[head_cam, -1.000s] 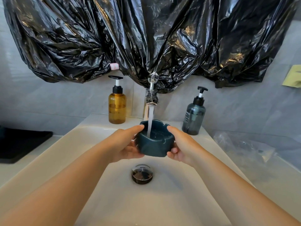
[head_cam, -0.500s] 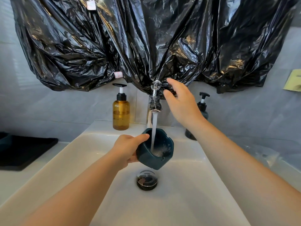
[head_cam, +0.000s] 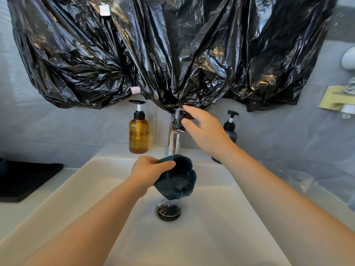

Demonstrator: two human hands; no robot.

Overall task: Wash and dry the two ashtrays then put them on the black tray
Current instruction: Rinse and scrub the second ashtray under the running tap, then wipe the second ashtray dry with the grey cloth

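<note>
Nearest me is the sink (head_cam: 221, 237), with its drain (head_cam: 169, 211) at centre. Just over the drain, toward 12 o'clock, my left hand (head_cam: 148, 170) holds the ashtray (head_cam: 177, 177) by its rim, thumb on top and fingers curled behind. The ashtray is tipped so its mouth faces 4 o'clock and down, and I read that as draining: water blurs off its low edge, and holding it over the drain keeps the spill inside the sink. Grey flecks cling inside the bowl, so I judge the washing unfinished.

Further out, at 12 o'clock, stands the tap (head_cam: 175, 139). I see no stream under its spout. My right hand (head_cam: 205, 133) reaches in from 4 o'clock, holding nothing, fingers loosely spread, forefinger and thumb at the tap's head, likely to work the water. I cannot tell whether they touch it.

A brown bottle (head_cam: 138, 131) stands at the tap's 9 o'clock, and a dark bottle (head_cam: 230, 129) at its 3 o'clock, half hidden by my wrist. The tray (head_cam: 28, 179) waits at the sink's 9 o'clock, well apart, which keeps it dry. I cannot make out the second ashtray. Black plastic (head_cam: 172, 54) drapes the wall.
</note>
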